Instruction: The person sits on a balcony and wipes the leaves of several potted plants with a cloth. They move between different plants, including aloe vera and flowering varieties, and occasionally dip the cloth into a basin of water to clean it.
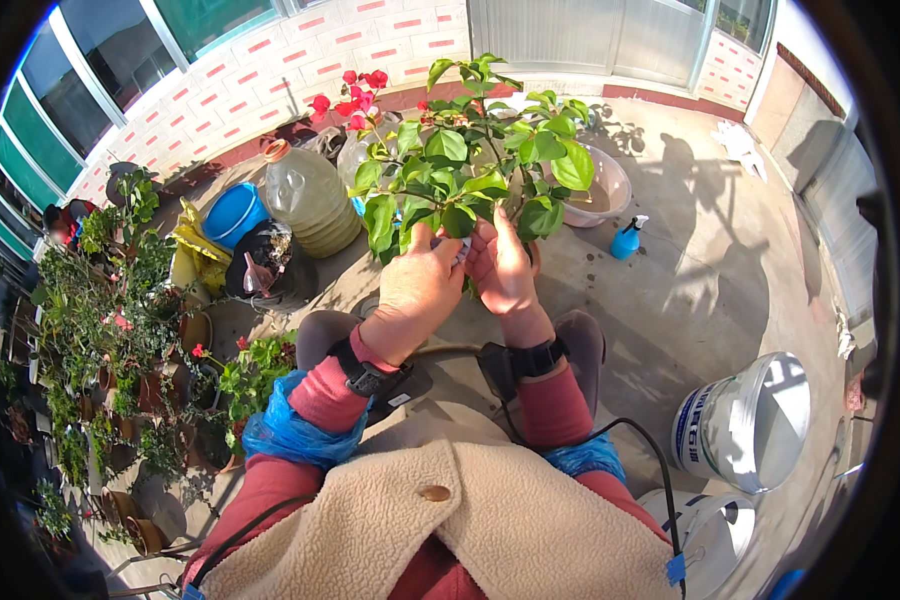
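Observation:
A leafy bougainvillea plant (448,146) with pinkish-red bracts stands before me, its lower stems hidden by foliage and my hands. My left hand (420,281) is closed on a small whitish cloth or tissue (462,252), among the lower leaves. Close beside it, my right hand (504,266) is turned palm up with the thumb raised. Its fingertips reach the edge of a dark green leaf (459,220); whether they pinch it is hidden. Part of a brown pot (535,259) shows behind the right hand.
Left of the plant stand a large cloudy plastic jug (311,199), a blue bucket (236,215) and a black container (281,259). Potted plants (120,352) crowd the left. To the right are a basin (607,184), a blue spray bottle (627,240) and white buckets (742,424).

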